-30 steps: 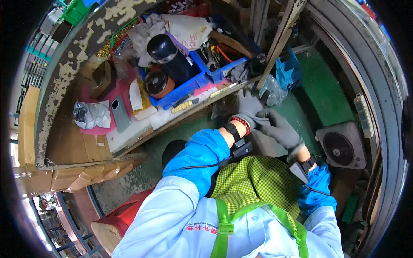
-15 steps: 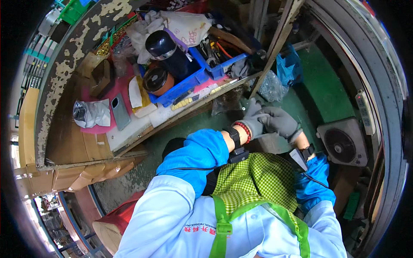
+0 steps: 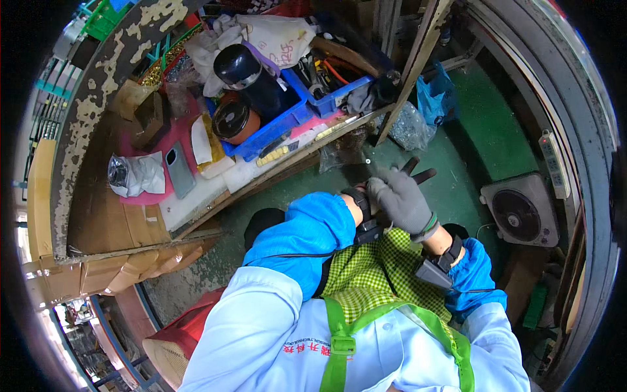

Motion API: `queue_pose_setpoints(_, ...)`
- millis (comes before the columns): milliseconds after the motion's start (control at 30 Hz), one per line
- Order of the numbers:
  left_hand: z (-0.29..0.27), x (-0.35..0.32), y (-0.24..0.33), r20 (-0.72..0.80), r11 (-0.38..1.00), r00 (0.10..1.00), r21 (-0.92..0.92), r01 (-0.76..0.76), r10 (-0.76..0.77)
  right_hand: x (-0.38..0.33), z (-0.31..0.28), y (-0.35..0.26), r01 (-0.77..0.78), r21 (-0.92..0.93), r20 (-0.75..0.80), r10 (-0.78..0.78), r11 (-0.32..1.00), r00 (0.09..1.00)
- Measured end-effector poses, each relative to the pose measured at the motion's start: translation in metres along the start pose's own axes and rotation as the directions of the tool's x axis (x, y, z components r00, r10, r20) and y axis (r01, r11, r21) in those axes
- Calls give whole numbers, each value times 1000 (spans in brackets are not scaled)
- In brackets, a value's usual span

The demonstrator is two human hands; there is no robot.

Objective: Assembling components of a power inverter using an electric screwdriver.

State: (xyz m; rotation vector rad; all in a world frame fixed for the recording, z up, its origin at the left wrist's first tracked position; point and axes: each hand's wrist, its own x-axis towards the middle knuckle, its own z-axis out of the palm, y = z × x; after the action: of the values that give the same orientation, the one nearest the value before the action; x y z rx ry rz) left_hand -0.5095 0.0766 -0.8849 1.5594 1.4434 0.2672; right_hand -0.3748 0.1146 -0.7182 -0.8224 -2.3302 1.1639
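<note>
- The bench (image 3: 111, 222) is a long wooden surface on the left, with a worn wall edge behind it and cardboard sheets hanging at its front.
- The floor (image 3: 496, 124) is green and lies under the hands and to the right of the bench.
- The fan (image 3: 519, 212) is a grey square box that stands on the floor, well apart to the right of the hands.
- The blue tray (image 3: 274, 127) sits on the bench and holds a dark flask (image 3: 238, 65) and a round tin (image 3: 230, 119); a second blue tray behind it holds hand tools.
- The blue bag (image 3: 434, 98) leans near a slanted wooden post, above the hands.
- The phone (image 3: 178, 171) lies flat on a pink mat, just beside a crumpled foil pack (image 3: 134, 175).
- The right hand (image 3: 400, 199) wears a grey glove and is closed around the tool (image 3: 418, 175), a small dark thing with thin ends that stick out above the fingers, held over the floor in front of the chest.
- The left hand (image 3: 356, 175) is mostly hidden behind the right glove; only a dark part near its wrist strap shows, touching the right hand, and I cannot tell if it is open or closed.
</note>
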Motion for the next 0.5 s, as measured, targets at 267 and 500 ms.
queue_pose_setpoints(267, 0, 10, 71, -409, 275, 862, -829, -488, 297, -3, 0, -21, 120, 53, 10, -121, 991, 993)
queue_pose_setpoints(500, -35, 39, 55, -409, 288, 775, -761, -581, 482, 7, -34, -31, 232, -103, 52, -227, 967, 972)
